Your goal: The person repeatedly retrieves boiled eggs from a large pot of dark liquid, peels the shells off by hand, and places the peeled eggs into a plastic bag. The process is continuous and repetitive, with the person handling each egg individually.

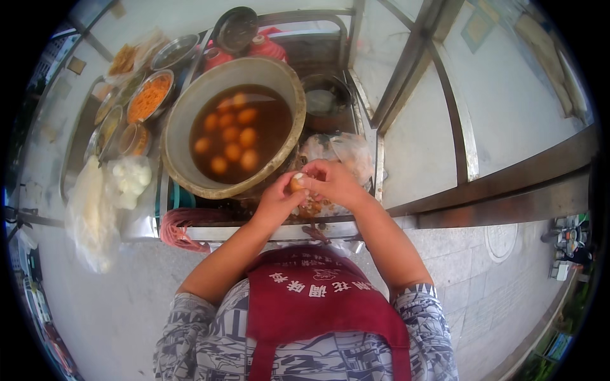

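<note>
Between my two hands is a brown egg, partly peeled, with a white patch bared at its top. My left hand grips it from the left side. The fingers and thumb of my right hand touch its upper right, at the edge of the shell. Bits of brown shell lie just below my hands, on clear plastic. Left of them stands a large round pot of dark brown liquid, in which several brown eggs sit. My palms and some fingertips are hidden.
A crumpled plastic bag lies beyond my right hand, near a dark round pot. At left are a bowl of shredded orange food, a bag of white peeled eggs and a pink cloth. Framed panels bound the right side.
</note>
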Tool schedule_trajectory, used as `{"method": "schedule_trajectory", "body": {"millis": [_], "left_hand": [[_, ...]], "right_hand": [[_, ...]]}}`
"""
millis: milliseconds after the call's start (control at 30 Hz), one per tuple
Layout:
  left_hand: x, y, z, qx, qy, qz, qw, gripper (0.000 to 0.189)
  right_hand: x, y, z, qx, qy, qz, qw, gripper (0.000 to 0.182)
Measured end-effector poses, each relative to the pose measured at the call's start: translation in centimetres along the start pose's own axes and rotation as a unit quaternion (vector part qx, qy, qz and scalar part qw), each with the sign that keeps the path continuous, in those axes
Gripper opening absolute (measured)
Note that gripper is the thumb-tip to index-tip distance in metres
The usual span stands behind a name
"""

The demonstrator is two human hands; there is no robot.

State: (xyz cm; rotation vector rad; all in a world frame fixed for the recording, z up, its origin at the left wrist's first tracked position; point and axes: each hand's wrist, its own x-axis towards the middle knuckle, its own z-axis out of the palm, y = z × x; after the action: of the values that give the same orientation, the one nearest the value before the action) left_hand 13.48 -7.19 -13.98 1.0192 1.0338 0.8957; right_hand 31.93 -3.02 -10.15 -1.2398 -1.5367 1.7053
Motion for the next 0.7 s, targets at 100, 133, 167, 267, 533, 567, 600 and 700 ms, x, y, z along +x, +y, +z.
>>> {"method": "schedule_trajectory", "body": {"millis": [100, 133, 167, 267, 533, 567, 600, 700], "left_hand": [[-0.2, 0.6, 0.3, -0.004, -0.002, -0.022, 1.0, 0.043], [-0.3, 0.8, 0.3, -0.006, -0.004, -0.034, 0.999, 0.041], [-0.3, 0.9, 0.3, -0.008, -0.003, -0.032, 0.999, 0.04], [-0.3, 1.0, 0.2, -0.009, -0.004, -0.023, 1.0, 0.04], [-0.3, 0.8, 0.1, -0.009, 0.037, 0.017, 0.999, 0.038], [-0.3, 0.8, 0.1, -0.005, 0.038, 0.009, 0.999, 0.038], [-0.2, 1.0, 0.3, -0.002, 0.04, 0.001, 0.999, 0.038], [-0.3, 1.3, 0.5, 0.006, 0.037, -0.019, 0.999, 0.038]], "right_hand": [[0.3, 1.0, -0.2, 0.022, -0.004, -0.019, 1.0, 0.027], [0.4, 1.2, -0.3, 0.027, -0.003, -0.029, 0.999, 0.026], [0.5, 1.5, -0.3, 0.032, -0.003, -0.038, 0.999, 0.025], [1.0, 2.8, -0.2, 0.008, 0.023, -0.068, 0.997, 0.023], [0.7, 1.5, -0.8, 0.011, 0.041, 0.049, 0.998, 0.028], [0.6, 1.4, -0.7, 0.052, 0.017, 0.057, 0.997, 0.029], [0.6, 1.1, -0.6, 0.042, 0.007, 0.047, 0.998, 0.029], [0.3, 0.6, -0.7, 0.026, -0.019, 0.038, 0.999, 0.031]]}}
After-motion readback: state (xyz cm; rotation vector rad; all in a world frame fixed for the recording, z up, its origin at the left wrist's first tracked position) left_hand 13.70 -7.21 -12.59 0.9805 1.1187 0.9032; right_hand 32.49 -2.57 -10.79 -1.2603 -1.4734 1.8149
